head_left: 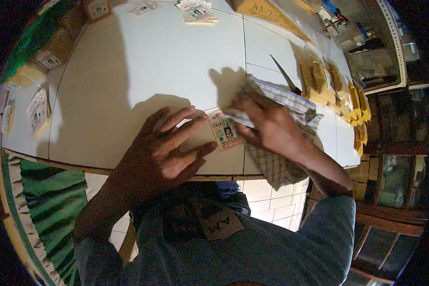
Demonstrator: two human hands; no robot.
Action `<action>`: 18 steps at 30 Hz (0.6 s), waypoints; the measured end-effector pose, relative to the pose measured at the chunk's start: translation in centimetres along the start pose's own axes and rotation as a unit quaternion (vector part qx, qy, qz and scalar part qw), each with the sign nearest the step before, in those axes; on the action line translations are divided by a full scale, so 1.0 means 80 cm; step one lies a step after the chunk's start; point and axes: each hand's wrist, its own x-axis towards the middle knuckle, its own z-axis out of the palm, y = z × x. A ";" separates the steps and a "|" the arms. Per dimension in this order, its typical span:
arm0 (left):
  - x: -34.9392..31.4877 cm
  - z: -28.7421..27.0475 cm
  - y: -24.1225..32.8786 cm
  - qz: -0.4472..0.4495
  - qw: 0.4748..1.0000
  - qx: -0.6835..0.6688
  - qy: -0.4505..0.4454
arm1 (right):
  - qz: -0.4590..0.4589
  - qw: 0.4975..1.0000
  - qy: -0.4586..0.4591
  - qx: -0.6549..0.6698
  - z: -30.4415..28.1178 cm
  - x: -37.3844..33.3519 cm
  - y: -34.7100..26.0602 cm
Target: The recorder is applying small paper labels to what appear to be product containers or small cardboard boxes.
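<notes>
A small printed label (pixel 227 132) with red and green print and a little portrait lies on the white tabletop in front of me. Along its left edge rest the fingertips of my left hand (pixel 169 148), which is open with the fingers apart. My right hand (pixel 269 125) is closed on a checkered cloth (pixel 283 167) and presses it at the label's right side, covering part of that edge. One end of the cloth spreads beyond the hand, and another droops over the table's near edge. The right fingertips are partly hidden and slightly blurred.
Scissors (pixel 286 75) lie beyond the cloth. Yellow packets (pixel 326 86) line the right side, near a glass-sided case (pixel 374 52). Stacked labels sit at the far edge (pixel 195 11) and far left (pixel 37 112). A cardboard box (pixel 271 15) stands at the back.
</notes>
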 end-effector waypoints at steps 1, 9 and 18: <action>-0.001 -0.002 0.002 -0.002 1.000 0.005 -0.008 | -0.001 1.000 -0.002 -0.001 -0.003 -0.009 0.002; 0.011 -0.022 0.006 -0.017 0.998 0.035 -0.048 | -0.046 0.993 -0.026 -0.106 -0.003 -0.052 -0.008; 0.024 -0.037 -0.004 0.018 0.987 0.089 -0.129 | -0.059 0.998 0.033 -0.001 -0.017 -0.014 0.035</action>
